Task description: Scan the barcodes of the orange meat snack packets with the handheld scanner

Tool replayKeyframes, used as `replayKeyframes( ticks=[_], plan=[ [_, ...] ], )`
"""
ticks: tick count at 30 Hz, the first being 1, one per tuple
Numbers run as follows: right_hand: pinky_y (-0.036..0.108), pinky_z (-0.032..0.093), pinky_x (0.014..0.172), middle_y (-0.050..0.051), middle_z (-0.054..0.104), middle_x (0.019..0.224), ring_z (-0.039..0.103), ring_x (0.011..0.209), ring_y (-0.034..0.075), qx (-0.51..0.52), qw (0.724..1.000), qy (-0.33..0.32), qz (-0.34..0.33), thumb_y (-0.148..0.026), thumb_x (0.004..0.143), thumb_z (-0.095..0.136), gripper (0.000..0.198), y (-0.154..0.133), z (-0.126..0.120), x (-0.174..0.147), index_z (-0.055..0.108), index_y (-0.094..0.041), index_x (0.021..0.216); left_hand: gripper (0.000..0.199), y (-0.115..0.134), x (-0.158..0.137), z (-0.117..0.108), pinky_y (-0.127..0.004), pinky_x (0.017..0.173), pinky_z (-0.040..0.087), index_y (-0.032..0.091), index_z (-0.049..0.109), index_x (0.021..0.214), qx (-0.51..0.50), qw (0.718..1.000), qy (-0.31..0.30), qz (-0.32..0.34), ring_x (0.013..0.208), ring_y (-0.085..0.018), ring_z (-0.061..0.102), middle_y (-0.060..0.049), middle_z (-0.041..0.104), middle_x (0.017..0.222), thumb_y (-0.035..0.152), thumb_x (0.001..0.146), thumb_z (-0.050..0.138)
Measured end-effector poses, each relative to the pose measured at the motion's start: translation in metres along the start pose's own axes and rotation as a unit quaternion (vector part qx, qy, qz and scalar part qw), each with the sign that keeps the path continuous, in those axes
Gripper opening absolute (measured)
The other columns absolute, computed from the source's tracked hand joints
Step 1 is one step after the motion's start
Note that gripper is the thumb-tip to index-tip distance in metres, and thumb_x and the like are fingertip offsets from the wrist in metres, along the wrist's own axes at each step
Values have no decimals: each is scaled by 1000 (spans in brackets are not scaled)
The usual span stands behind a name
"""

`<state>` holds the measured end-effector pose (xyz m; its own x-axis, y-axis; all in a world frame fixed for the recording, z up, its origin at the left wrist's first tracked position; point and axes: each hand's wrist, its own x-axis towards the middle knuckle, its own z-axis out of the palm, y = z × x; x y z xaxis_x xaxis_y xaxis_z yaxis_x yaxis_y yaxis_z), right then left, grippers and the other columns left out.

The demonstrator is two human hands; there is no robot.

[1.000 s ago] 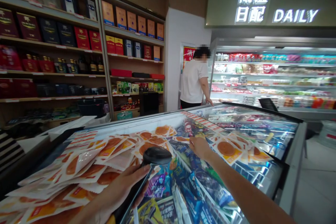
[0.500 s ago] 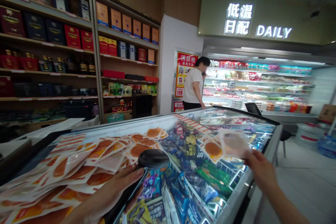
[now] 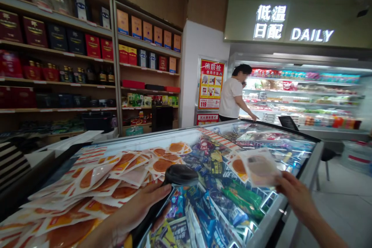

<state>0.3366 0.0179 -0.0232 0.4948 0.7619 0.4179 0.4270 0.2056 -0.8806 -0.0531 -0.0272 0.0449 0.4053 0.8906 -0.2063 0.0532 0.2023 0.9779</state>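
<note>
Stocked shelves [image 3: 148,66] and a lit chiller [image 3: 302,97] stand behind a freezer [image 3: 318,152], flat packets [image 3: 116,178] heaped on its left; the left hand [image 3: 141,203] curls its fingers around a black device [image 3: 181,175], while the right hand [image 3: 294,193], near the freezer's right rim, pinches a pale packet [image 3: 260,166] by its edge

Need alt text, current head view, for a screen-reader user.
A right hand holds a pale flat packet over a store display chest, while the left hand grips a black handheld device beside heaped orange-and-white packets. Colourful wrapped packs fill wire baskets; beyond stands a person in a white top.
</note>
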Motion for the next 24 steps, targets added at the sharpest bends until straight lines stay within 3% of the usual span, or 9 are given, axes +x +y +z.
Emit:
replayKeyframes(
  ticks=[3,6,8,24],
  plan=[
    [22,36,42,-5,45,45,42,42,9,75,984,-164,-6,-27,65,45,15,-16,59,-4,54,-15,66,36,1,0,-3,-17,36,24,17,44,72,-7,1000,-11,9,38,-5,41,3,50,54,52,65,46],
    [22,32,40,-5,41,43,39,39,8,121,973,-197,9,-28,63,44,13,-32,107,-10,50,-16,64,36,-1,3,-7,-17,35,25,16,42,69,-18,1000,-10,11,38,-6,41,2,50,54,51,65,47],
    [21,30,39,-6,41,43,37,38,8,130,970,-206,24,-27,62,43,12,-36,122,-11,49,-17,63,36,-3,5,-9,-18,35,26,16,41,70,-26,1000,-5,8,38,-6,42,2,50,54,51,66,46],
    [20,27,39,-6,40,44,35,39,7,135,970,-199,29,-26,62,44,10,-30,134,-13,46,-17,59,32,-9,12,-10,-18,36,26,16,40,68,-33,999,-5,17,38,-5,41,3,47,55,47,69,45]
  ],
)
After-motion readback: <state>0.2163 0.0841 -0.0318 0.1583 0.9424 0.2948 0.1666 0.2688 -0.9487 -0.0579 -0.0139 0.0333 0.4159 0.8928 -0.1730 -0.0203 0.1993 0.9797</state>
